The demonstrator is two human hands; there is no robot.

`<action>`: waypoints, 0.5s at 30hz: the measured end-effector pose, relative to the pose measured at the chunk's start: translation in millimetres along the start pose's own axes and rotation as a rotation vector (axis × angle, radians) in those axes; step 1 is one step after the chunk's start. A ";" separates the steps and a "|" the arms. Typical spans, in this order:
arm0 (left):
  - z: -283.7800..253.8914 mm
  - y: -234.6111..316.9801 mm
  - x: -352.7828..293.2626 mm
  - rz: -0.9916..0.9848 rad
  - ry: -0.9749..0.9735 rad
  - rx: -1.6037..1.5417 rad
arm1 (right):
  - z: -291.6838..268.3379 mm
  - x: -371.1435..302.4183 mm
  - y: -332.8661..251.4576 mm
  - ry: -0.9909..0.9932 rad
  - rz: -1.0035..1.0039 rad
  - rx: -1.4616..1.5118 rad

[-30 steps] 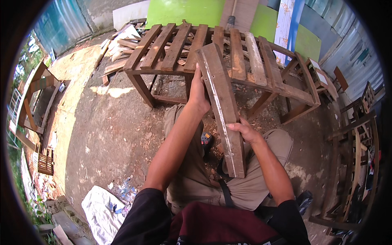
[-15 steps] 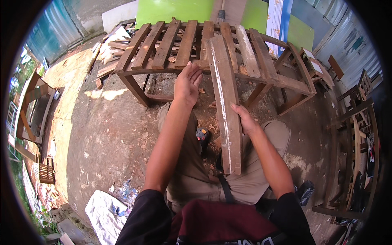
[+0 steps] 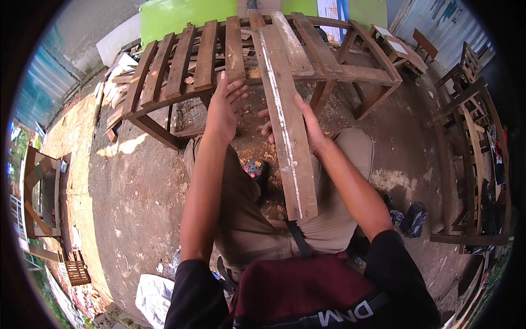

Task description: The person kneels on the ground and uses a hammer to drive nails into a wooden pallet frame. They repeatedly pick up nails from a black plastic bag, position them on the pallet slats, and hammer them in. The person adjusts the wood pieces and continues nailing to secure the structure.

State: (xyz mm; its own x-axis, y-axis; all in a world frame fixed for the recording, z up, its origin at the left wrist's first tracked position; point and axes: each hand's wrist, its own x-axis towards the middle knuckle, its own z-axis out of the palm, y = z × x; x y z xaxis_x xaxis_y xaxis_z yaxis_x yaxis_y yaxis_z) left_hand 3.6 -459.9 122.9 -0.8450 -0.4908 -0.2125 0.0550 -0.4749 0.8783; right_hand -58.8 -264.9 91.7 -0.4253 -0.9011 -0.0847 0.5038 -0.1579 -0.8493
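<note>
A brown wooden plank (image 3: 290, 131) with a white streak along its length slants up and away from my lap. My right hand (image 3: 308, 123) grips its middle from the right, thumb on the upper face and fingertips showing past the left edge. The plank's far end overlaps the slatted wooden bench frame (image 3: 208, 55) in front of me; whether they touch I cannot tell. To the left of the plank, my left hand (image 3: 223, 109) is raised, fingers apart and holding nothing, near the bench's front edge. One loose-looking, paint-whitened slat (image 3: 293, 46) lies on the bench beside the plank.
Scrap wood (image 3: 118, 82) is piled behind the bench's left end. Wooden chair frames (image 3: 474, 137) stand along the right. A white sack (image 3: 153, 296) lies on the floor at lower left. My knees and a dark clog (image 3: 255, 169) are below the plank.
My view has shifted, so the bench sits further left and higher. The right hand's fingers now show under the plank's left edge. My left hand has stayed empty, its fingers spreading more.
</note>
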 end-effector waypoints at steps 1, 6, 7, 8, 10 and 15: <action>14.7 -5.5 -7.3 -0.039 -0.027 0.093 | 1.5 -1.0 0.8 -0.014 0.034 0.030; 36.3 -17.2 -25.2 -0.067 -0.324 -0.057 | 36.7 -21.6 -19.0 0.340 0.010 -0.450; 34.0 -15.8 -18.4 -0.015 -0.293 -0.084 | 37.5 -29.6 -28.2 0.405 0.069 -0.643; 41.7 -8.5 -17.3 0.052 -0.188 -0.053 | 28.9 -41.1 -33.8 0.411 0.037 -0.664; 33.2 15.6 -0.9 0.254 -0.114 -0.083 | 31.2 -70.4 -46.5 0.466 -0.202 -0.534; 57.2 59.3 48.9 0.404 -0.036 -0.209 | -40.9 -161.7 -48.3 0.864 -0.669 -0.098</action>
State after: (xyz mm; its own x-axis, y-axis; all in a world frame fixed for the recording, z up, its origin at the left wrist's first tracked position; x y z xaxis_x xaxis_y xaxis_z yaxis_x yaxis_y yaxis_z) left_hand -64.9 -470.2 189.1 -0.7514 -0.6431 0.1476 0.4871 -0.3898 0.7816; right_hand -45.1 -95.0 125.2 -0.9932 -0.0521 0.1043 -0.0707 -0.4423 -0.8941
